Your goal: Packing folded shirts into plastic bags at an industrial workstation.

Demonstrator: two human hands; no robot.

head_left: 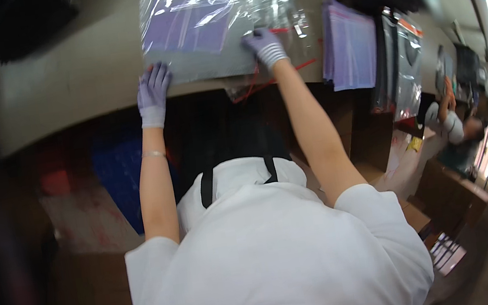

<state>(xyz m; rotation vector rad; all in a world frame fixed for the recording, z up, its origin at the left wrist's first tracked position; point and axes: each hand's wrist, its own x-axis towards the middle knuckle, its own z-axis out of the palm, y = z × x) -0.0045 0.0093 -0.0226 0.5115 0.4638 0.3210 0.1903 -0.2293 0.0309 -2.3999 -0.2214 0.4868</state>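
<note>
A clear, shiny plastic bag (200, 65) lies flat on the table, with a folded purple piece (180, 33) inside or under it; I cannot tell which. Both my hands wear thin lavender gloves. My left hand (153, 94) rests at the bag's near left corner, its fingers stretched out and slightly apart. At the near right part of the bag, my right hand (265, 46) has its fingers bent down and closed on the plastic, their tips partly hidden. Thin red strips (301, 69) lie beside and below the right hand.
Purple folded sheets (350, 44) hang over the table edge at right, beside dark packaged pieces (403, 67). Blue material (119, 176) and cardboard boxes (442, 187) stand below the table (78, 82). Another person (455, 123) works farther off at right.
</note>
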